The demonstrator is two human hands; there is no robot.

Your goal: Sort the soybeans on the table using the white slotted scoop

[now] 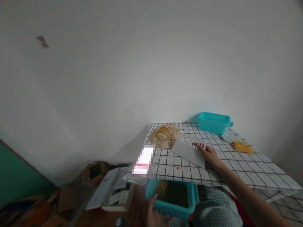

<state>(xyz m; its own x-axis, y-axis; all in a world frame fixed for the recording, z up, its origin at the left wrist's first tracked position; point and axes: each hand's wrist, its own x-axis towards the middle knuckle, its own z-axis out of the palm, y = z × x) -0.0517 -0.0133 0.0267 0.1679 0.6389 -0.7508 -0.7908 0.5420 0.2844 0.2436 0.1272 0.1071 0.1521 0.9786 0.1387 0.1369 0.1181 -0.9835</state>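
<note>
White slotted board (189,153) on the table, its slotted strip along the far side and its left end against the right edge of a heap of yellow beans and pale grains (163,135). The right hand (210,154) is clamped on the board's right end, fingers pointing left and lying over the slots; the forearm extends diagonally from the near right corner, the wrist nearly straight. The thumb's exact position cannot be told.

Near the table's front edge, a blue tub (175,210) holds green beans (176,194), with yellow beans gathered at the left. The left hand (153,208) grips this tub at its near left side, thumb raised against the wall; the other fingers are largely obscured below. Checked clothing (215,208) covers the lap to the right.

Farther out, on the grid-patterned tablecloth (239,168), a second tub (210,126) stands at the far right, with a yellow cloth (242,147) nearer and to its right. At left, below table level, lie a white box (118,197) and a brown carton (103,167).
</note>
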